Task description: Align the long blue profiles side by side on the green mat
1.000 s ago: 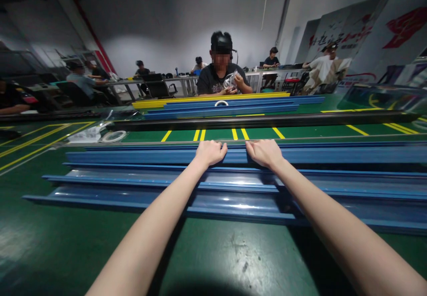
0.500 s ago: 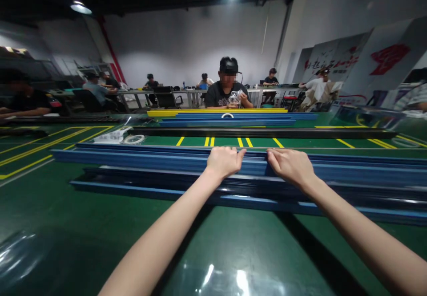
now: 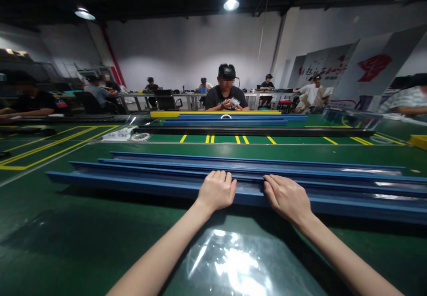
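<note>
Green table (image 3: 187, 149): left hand (image 3: 217, 191), right hand (image 3: 287, 198), grip holding front blue channel (image 3: 150, 186), nearer than before.

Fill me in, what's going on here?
Left hand and right hand both grip the nearest blue channel, which may be slightly raised off the green table. More blue channels sit just beyond it, then a black rail. Across the table, a co-worker holds something clear.

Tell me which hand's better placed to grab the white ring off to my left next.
Probably your left hand: the white ring lies forward on that side, and your right hand is farther away. Both hold the near blue channel, so neither is free.
</note>
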The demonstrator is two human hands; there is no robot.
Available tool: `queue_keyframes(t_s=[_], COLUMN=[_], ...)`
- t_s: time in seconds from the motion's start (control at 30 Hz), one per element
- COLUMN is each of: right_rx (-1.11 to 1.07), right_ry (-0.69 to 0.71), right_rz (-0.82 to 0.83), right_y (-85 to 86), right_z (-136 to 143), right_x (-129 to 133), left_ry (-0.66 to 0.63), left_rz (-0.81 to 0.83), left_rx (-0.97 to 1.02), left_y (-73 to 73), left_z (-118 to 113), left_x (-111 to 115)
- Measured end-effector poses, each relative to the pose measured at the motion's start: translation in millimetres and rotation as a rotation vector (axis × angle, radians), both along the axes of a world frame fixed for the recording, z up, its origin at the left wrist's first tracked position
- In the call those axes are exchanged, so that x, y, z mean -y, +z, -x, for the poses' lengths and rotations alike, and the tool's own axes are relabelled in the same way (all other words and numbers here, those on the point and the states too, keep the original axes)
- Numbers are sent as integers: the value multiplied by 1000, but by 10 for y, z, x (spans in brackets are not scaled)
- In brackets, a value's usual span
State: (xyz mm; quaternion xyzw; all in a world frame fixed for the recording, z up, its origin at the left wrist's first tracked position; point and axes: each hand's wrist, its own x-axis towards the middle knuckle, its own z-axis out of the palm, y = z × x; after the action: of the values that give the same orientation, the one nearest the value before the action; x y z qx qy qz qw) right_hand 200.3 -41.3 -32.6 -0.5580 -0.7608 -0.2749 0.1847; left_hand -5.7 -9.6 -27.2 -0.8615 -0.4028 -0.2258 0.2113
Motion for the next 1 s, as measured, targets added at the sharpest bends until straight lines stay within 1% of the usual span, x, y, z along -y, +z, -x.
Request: queue_keyframes(t_s=[0.07,0.2,0.37,0.6,0.73,0.9,1.0], right_rx=[3,-4,-23,12,-29,-36,-52], right_ry=[9,19,40,37,32,79,86], right_rz=[-15,35,65,71,74,112,116], right_y=[-85,-244,-359,-419,-442,-387,-323], right_z=[21,45,84,177,217,205,94], right_x=[42,74,41,15,20,45,73], left_ry=[-10,-9,-29,-30,-29,-28,-17], left_rz=[-3,5,-14,-11,-3,11,-16], left_rx=[-13,-33,-32,-18,-1,-1,4], left_y=[-71,-229,-372,-435,-452,-454,-461], left_z=[33,77,133,220,244,307,395], left_x=[41,73,28,-5,-16,-45,-69])
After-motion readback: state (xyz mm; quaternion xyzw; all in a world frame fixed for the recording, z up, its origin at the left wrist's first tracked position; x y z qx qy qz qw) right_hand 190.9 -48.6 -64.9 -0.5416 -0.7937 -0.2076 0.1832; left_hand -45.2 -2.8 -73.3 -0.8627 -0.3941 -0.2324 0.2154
